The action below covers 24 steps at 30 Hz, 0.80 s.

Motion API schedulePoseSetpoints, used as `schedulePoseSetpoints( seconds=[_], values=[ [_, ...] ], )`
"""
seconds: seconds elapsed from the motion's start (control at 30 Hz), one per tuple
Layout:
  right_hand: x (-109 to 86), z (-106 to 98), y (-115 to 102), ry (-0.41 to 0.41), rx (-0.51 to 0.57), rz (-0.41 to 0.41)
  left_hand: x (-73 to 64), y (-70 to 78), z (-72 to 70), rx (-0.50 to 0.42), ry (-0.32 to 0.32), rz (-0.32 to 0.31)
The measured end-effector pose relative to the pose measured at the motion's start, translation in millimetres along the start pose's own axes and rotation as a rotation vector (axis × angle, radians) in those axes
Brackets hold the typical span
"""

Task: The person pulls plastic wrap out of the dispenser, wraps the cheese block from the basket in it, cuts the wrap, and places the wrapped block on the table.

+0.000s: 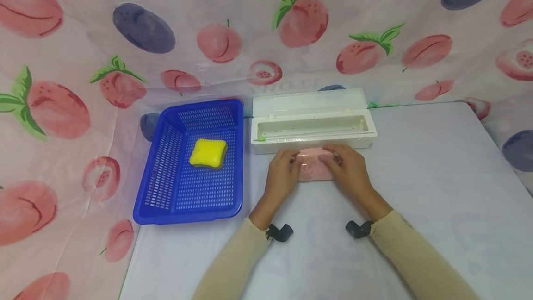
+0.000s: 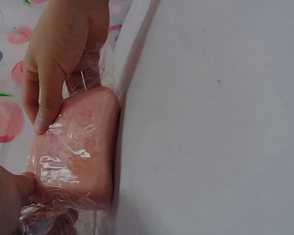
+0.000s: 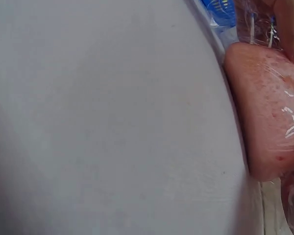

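A pink sponge [image 1: 315, 170] with a shiny clear wrap over it stands on the white table, just in front of a white cling film box. My left hand [image 1: 281, 170] pinches its left end, thumb on the near face. At the other end my right hand [image 1: 351, 168] holds it the same way. In the left wrist view, the wrapped sponge [image 2: 78, 152] shows crinkled film bunched at both ends, around the fingers. The right wrist view catches part of the sponge [image 3: 267, 112] and the left hand's thumb; the fingers behind it are mostly hidden.
Behind the hands, the white cling film box [image 1: 312, 145] has its lid [image 1: 308, 102] raised and a small green piece at its left front edge. To the left is a blue basket [image 1: 187, 216] with a yellow sponge [image 1: 209, 153] inside. A fruit-print sheet [image 1: 250, 8] hangs behind.
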State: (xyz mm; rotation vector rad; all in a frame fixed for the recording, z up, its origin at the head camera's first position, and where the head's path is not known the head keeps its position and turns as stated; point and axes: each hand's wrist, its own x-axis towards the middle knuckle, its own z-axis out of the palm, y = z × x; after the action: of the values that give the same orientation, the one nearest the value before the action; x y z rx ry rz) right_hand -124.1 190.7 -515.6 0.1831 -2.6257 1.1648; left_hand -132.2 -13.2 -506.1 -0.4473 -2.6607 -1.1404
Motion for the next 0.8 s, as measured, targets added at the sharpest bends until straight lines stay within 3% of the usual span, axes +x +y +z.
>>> schedulePoseSetpoints(
  seconds=[0.27, 0.67, 0.8],
  values=[
    [5.9, 5.7, -4.5, 0.071, -0.131, -0.006, 5.9, -2.2, 3.5, 0.015, 0.007, -0.051],
    [9.1, -0.3, -9.5, 0.003, -0.148, 0.029, 11.0, -5.2, 3.8, -0.046, 0.012, -0.101],
    [9.8, -4.3, -17.5, -0.017, -0.175, 0.034, 7.8, -6.9, -1.1, -0.078, 0.056, -0.185]
  ],
)
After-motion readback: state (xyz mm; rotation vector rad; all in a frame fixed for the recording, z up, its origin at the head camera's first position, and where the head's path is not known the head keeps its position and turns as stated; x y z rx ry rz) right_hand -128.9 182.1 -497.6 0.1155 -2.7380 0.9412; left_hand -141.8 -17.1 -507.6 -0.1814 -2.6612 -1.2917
